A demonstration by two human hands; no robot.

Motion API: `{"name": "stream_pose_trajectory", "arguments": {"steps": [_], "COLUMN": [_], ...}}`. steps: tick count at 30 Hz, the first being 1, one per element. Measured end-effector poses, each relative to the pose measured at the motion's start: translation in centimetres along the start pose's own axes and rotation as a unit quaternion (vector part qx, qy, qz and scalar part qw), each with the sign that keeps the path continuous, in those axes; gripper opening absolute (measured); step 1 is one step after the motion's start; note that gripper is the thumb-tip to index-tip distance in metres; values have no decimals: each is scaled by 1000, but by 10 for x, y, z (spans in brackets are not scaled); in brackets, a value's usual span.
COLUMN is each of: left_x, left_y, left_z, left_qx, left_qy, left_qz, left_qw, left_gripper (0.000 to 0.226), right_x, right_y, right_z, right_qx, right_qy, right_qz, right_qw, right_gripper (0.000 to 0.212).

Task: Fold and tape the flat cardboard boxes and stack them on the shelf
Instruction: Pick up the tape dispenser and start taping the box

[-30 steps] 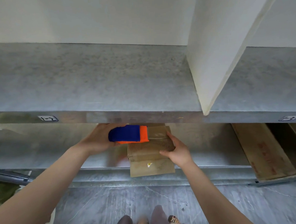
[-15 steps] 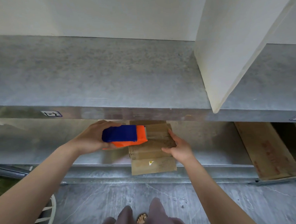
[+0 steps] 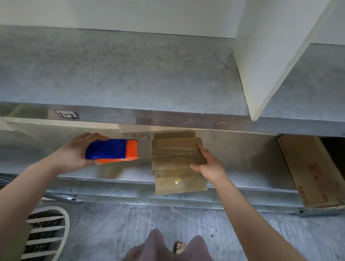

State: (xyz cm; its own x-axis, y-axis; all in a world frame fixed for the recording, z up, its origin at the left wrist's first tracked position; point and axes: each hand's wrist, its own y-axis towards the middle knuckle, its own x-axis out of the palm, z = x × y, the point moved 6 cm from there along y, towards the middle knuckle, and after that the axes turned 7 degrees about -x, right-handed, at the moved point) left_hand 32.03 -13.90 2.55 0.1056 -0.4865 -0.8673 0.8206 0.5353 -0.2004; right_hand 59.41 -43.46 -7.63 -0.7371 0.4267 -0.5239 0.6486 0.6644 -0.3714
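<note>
Head view: the left hand (image 3: 76,154) grasps a blue and orange tape dispenser (image 3: 111,150), with the fingers curled over its far side and the thumb under its near edge. The orange end of the dispenser faces away from the left hand, toward the right hand (image 3: 209,164). A strip of clear tape (image 3: 145,150) runs from that orange end across the gap to the cardboard box (image 3: 175,160) and continues over the top face of the box.

The box sits between the two hands on the lower shelf (image 3: 250,166), just beside the right hand and apart from the left hand. Its near end overhangs the front edge of the shelf. A small yellow sticker (image 3: 177,182) shows on the box face, on the near side of the right hand.

The right hand is not clenched. Its fingers lie extended along the right edge of the box and its thumb rests on the top face, pressing the box in place.

Above both hands, the upper shelf (image 3: 123,72) spans the frame and carries a small label (image 3: 66,114) on its front edge, above the left hand. A flat cardboard sheet (image 3: 311,172) lies on the lower shelf, well to the outer side of the right hand. A white slatted basket (image 3: 48,234) stands on the floor (image 3: 132,219) below the left forearm. A sandalled foot (image 3: 179,247) shows below the right hand.
</note>
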Motion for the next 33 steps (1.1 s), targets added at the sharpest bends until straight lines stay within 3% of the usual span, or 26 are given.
{"name": "stream_pose_trajectory", "arguments": {"steps": [16, 21, 26, 33], "left_x": [35, 53, 61, 62], "left_y": [41, 54, 52, 41], "left_z": [5, 24, 17, 20], "left_qx": [4, -2, -59, -95], "left_qy": [162, 129, 72, 56], "left_qz": [-46, -66, -95, -48], "left_qw": [986, 989, 991, 993], "left_gripper": [62, 64, 68, 67], "right_x": [12, 12, 12, 12], "right_y": [-12, -11, -9, -8], "right_z": [1, 0, 2, 2], "right_qx": [46, 45, 48, 37], "right_qy": [76, 82, 84, 71], "right_qz": [32, 32, 33, 36], "right_qw": [996, 995, 995, 996], "right_gripper": [89, 90, 90, 89]}}
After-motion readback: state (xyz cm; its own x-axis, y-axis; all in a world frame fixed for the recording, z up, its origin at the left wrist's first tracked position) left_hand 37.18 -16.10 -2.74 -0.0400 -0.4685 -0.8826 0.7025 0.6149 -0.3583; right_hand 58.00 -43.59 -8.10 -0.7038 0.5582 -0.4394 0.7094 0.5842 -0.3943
